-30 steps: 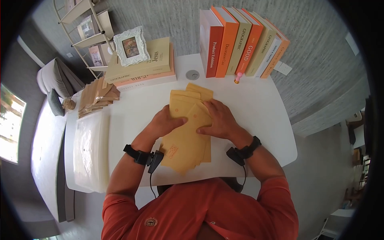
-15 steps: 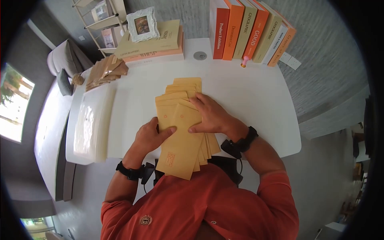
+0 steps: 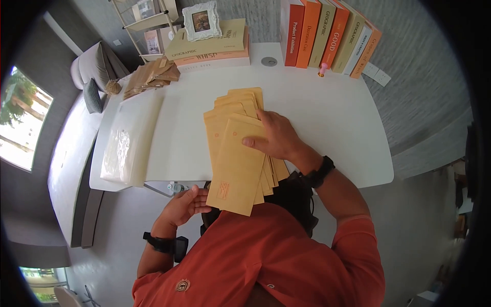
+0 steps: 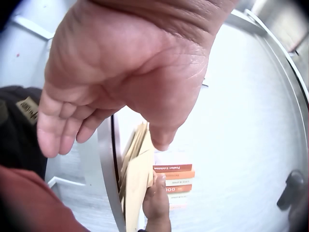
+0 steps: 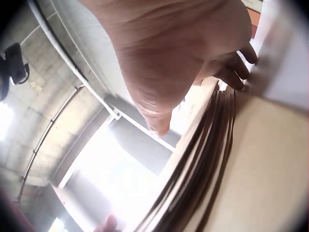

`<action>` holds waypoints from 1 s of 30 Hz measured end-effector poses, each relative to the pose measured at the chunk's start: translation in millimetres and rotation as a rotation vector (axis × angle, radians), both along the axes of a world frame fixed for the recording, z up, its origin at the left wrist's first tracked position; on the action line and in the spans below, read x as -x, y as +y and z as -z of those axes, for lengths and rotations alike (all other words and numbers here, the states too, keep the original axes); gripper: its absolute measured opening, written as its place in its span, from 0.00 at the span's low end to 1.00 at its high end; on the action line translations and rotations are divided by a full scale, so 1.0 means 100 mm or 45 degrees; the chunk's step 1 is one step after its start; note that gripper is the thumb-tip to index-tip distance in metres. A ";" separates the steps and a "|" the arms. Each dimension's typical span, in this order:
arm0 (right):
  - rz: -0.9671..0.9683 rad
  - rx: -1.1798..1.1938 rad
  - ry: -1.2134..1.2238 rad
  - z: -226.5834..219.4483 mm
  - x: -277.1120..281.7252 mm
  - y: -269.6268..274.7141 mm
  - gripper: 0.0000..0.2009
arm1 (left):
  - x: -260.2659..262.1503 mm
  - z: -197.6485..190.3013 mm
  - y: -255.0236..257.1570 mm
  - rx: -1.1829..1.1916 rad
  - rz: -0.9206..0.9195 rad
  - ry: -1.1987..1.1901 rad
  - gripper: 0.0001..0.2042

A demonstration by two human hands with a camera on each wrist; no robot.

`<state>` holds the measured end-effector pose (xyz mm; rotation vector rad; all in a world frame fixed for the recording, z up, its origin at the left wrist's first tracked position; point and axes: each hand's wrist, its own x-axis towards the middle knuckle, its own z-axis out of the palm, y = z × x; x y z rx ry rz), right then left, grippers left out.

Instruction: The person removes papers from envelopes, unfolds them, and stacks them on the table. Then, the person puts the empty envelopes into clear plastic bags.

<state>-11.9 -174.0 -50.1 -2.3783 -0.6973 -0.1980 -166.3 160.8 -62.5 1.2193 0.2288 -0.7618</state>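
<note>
A fanned stack of yellow-brown paper envelopes point(image 3: 238, 158) with small red stamp marks extends over the table's front edge toward the red shirt. My right hand point(image 3: 279, 135) grips it by the right side, thumb lying across the top envelope. From the right wrist, the edges of several layered envelopes point(image 5: 205, 154) show below the hand point(image 5: 169, 63). My left hand point(image 3: 183, 206) is off the stack, fingers extended, at its lower left corner just beyond the table edge. In the left wrist view that palm point(image 4: 125, 72) holds nothing.
On the white table point(image 3: 327, 133), a clear plastic-wrapped pack point(image 3: 134, 135) lies left, with brown paper packets point(image 3: 151, 77) behind it. Stacked books point(image 3: 215, 43) bear a white picture frame point(image 3: 202, 21). Upright books point(image 3: 327, 36) stand at the back right, near a small pink-handled object point(image 3: 322, 69).
The stack has come toward the body, its envelopes fanned wider. My left hand has let go and dropped down and left. My right hand keeps its hold on the right side.
</note>
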 end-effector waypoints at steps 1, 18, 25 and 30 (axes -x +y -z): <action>-0.008 0.017 -0.082 0.02 0.05 0.07 0.47 | 0.01 0.03 0.01 0.225 -0.052 0.033 0.39; -0.413 -0.511 0.624 -0.34 0.85 0.78 0.42 | 0.39 -0.34 -0.24 0.467 -0.548 -0.313 0.27; 0.045 -1.039 0.301 -0.78 0.51 -0.63 0.33 | -0.30 -1.78 -0.26 -0.282 -0.185 -0.994 0.20; 0.402 -1.357 0.239 -0.58 0.61 -1.30 0.32 | -1.17 -2.19 -1.09 -1.220 0.801 -1.454 0.19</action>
